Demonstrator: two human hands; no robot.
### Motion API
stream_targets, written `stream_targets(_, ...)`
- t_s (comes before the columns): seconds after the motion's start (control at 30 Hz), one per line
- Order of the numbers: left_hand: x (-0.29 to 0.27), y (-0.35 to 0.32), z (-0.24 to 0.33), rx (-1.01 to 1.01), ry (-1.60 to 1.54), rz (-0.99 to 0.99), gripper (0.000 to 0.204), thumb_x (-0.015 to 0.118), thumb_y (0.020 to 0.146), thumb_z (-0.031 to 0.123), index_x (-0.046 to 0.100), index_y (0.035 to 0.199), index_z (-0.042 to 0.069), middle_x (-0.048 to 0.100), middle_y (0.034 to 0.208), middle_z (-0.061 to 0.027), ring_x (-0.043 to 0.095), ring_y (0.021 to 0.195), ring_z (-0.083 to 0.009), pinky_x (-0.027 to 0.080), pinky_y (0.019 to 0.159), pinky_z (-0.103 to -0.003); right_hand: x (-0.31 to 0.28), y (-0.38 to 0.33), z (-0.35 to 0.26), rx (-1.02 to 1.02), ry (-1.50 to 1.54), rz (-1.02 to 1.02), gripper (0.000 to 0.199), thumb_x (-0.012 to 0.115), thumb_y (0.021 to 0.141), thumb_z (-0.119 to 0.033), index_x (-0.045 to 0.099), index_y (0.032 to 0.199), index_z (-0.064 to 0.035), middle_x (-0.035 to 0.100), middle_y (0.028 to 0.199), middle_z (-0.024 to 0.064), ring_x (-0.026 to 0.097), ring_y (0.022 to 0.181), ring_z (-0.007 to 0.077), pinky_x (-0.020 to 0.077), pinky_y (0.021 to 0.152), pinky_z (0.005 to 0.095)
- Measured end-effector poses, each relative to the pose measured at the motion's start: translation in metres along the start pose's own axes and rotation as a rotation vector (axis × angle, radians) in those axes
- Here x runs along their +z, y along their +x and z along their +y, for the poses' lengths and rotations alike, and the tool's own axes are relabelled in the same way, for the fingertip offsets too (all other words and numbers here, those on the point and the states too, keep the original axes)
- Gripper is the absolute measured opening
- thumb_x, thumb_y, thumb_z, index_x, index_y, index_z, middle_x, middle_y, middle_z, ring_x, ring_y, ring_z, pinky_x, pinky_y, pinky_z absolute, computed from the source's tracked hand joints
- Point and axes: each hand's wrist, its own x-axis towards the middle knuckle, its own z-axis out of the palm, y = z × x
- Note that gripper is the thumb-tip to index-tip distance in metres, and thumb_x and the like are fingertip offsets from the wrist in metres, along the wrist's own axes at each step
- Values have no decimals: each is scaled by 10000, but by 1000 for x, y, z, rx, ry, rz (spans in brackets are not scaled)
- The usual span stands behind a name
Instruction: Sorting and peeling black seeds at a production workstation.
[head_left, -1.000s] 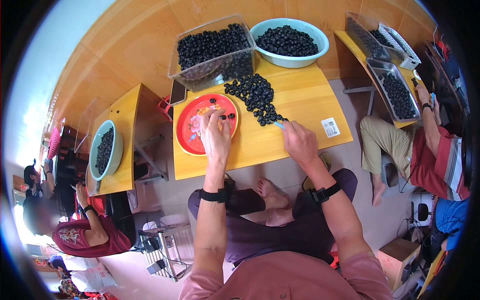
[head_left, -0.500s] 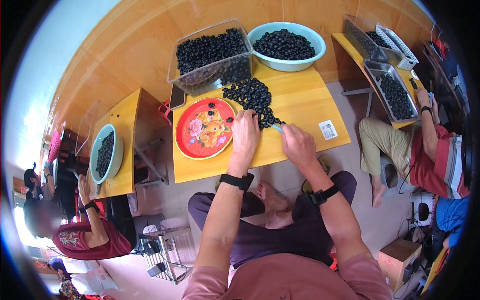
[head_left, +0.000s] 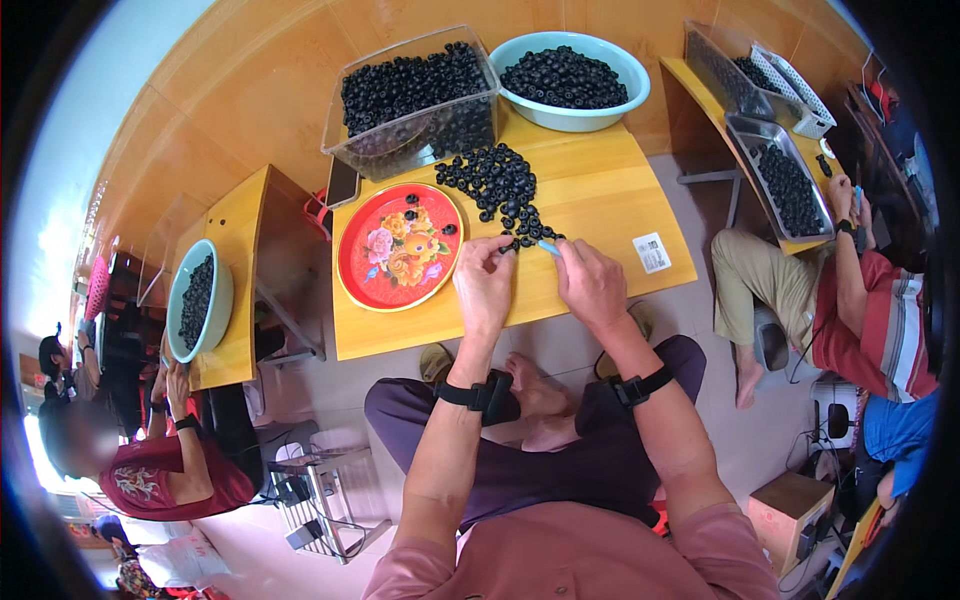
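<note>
My left hand is closed in a pinch on a small black ring-shaped part near the front middle of the yellow table. My right hand grips a slim tool with a light-blue handle, pointing left toward that part; the tool's tip is too small to make out. Just beyond both hands, a loose pile of black ring-shaped parts spreads over the wood. On the left lies a round red tray with a flower pattern and 3 black parts on it.
At the back stand a clear plastic bin and a pale-blue basin, both full of black parts. A phone lies by the bin, a white label at right. People work at neighbouring tables on both sides.
My left hand has turned and drawn slightly down and left, and the pinched black part now shows. My right hand with the tool has shifted slightly left. The view has shifted a little.
</note>
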Motion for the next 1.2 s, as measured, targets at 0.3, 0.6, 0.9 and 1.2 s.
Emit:
stream_targets(0.3,1,-6,-2,-38,-63,-12,251,775,821,27,707,1060,-2,680,903,-93,671,742,-151,548,700,-286,-1,-2,-2,-53,0,-12,92,643,889,-108,636,973,-70,597,768,86,647,713,281,529,598,411)
stream_targets(0.6,5,-7,-2,-6,-40,-113,297,760,811,2,687,1098,10,690,905,-94,664,744,-147,550,705,-281,-3,-2,-4,-129,11,-39,102,647,876,-102,653,970,-64,583,756,77,641,688,265,523,589,407)
stream_targets(0.9,5,-7,-2,-51,-89,-122,318,752,804,-15,685,1113,16,693,891,-83,661,746,-144,554,710,-278,-1,-2,-2,-132,-3,-31,91,643,878,-106,656,960,-68,563,735,78,637,670,262,518,570,406)
stream_targets(1.2,4,-7,-2,-46,-68,-126,337,752,806,-13,678,1133,22,687,905,-79,655,746,-138,553,712,-280,2,-2,-1,-129,-10,-22,93,644,879,-109,659,963,-74,564,736,77,637,667,261,522,568,401)
